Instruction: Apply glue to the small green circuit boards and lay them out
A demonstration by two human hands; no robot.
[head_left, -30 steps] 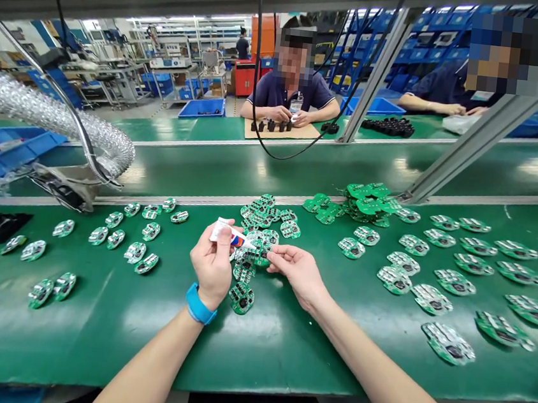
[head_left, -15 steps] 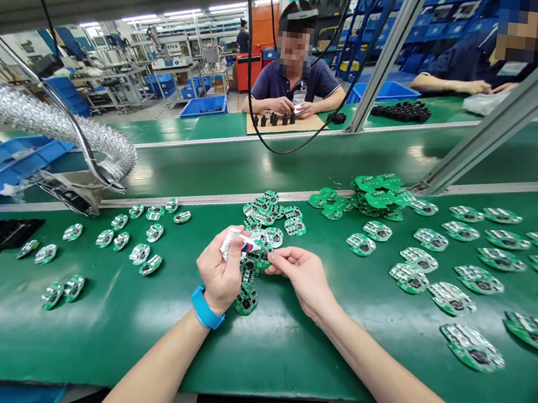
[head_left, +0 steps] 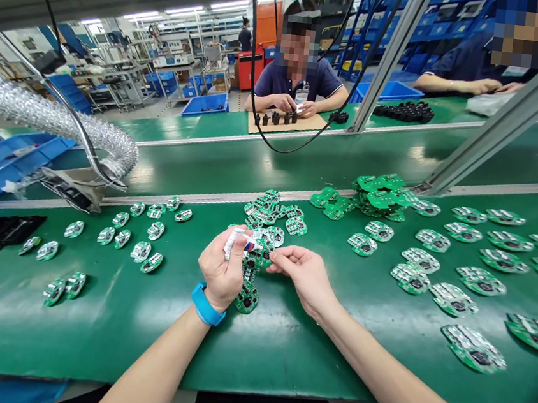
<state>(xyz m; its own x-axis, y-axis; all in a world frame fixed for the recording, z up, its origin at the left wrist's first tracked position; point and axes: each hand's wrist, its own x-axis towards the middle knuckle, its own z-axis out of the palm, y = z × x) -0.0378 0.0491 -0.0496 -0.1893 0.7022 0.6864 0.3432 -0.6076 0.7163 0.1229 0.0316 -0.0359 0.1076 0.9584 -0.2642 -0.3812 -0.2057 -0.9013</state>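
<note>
White squeeze tube with blue and orange-red print (head_left: 233,243), held in the left hand (head_left: 221,271), grip wrapped snugly around it with thumb pressed along the near side. Tapered white nozzle (head_left: 255,247) angled down and across to a rounded green circuit board (head_left: 266,255). Right hand (head_left: 304,274) opposite, grip closed to a pinch on that board's right edge, thumb against fingertips. Can't tell from this angle: nozzle touching the board or just short of it. Same for the board, maybe lifted, maybe resting on the overlapping heap of component-covered green boards (head_left: 247,297) on the glossy green bench (head_left: 114,345).

Tips, judging purely from this view: pinch by the rim, just like here, well off the tiny parts. Tilt the board slightly for a clearer look past the tube. Squeeze super gently; too hard and probably a blob over neighbouring components. Rest at least 1 wrist on the bench for less wobble. Aim first, then press, and avoid dragging the nozzle across the chips. Also watch for drips onto the boards directly below. Maybe shift a bit toward the bench's front edge, away from the heap.
</note>
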